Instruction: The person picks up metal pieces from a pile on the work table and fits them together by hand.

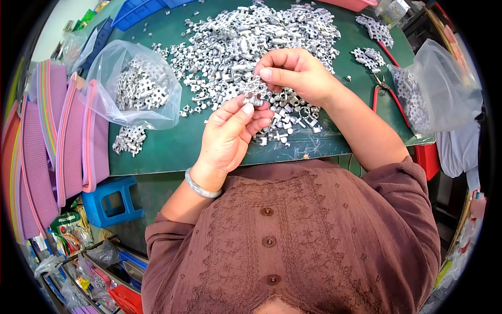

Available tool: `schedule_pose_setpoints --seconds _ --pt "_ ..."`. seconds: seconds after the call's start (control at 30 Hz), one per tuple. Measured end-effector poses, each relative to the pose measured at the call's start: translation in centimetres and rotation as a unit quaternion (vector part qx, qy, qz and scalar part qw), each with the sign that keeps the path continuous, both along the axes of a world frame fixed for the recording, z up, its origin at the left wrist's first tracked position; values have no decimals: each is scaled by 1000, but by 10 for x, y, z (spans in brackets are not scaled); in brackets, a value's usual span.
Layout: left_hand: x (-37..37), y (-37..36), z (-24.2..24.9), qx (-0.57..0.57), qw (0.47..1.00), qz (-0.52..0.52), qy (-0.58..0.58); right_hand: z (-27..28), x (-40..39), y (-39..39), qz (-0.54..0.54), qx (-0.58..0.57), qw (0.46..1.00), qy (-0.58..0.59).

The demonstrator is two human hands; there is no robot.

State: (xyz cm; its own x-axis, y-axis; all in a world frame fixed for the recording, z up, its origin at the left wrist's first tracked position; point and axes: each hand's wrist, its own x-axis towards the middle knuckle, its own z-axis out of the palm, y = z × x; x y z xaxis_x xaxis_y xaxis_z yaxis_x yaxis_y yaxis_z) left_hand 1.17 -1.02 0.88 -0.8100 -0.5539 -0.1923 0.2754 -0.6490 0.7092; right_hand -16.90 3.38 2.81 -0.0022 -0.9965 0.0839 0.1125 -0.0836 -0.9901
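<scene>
My left hand [230, 125] is closed in a pinch on a small silver metal piece [254, 101] with notched edges. My right hand [303, 76] is bent over the same piece from the upper right, thumb and fingertips pinched at its top end. The fingers partly cover the piece, so its full outline is hidden. Right behind both hands spreads a large heap of small silver metal parts [230, 42]. Some loose parts lie under and beside my fingers, near the table's front edge.
On the green table [157, 162], a clear bag [167, 104] of flat silver pieces stands left, with a small pile [129, 140] before it. Red-handled pliers [384, 86] and another clear bag [444, 89] lie right. A blue stool [112, 201] and purple folded mats [39, 157] are at left.
</scene>
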Motion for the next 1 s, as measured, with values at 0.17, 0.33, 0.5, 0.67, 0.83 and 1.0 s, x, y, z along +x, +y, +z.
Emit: schedule_pose_setpoints --seconds 0.17,0.33,0.5,0.67,0.83,1.0 --pt "2 -2 -4 -10 1000 -12 8 -3 -1 0 6 -15 1000 -16" --pt "1 -2 -3 -19 1000 -11 5 -2 -1 1 10 -17 1000 -15" --pt "2 -3 -4 -17 1000 -16 9 -3 -2 0 14 -16 1000 -17" --pt "2 -3 -4 -19 1000 -17 9 -2 -1 1 13 -21 1000 -12" --pt "1 -2 -3 -35 999 -10 10 2 -1 2 15 -34 999 6" --pt "2 -1 0 -43 999 -4 -2 2 -1 2 11 -42 999 31"
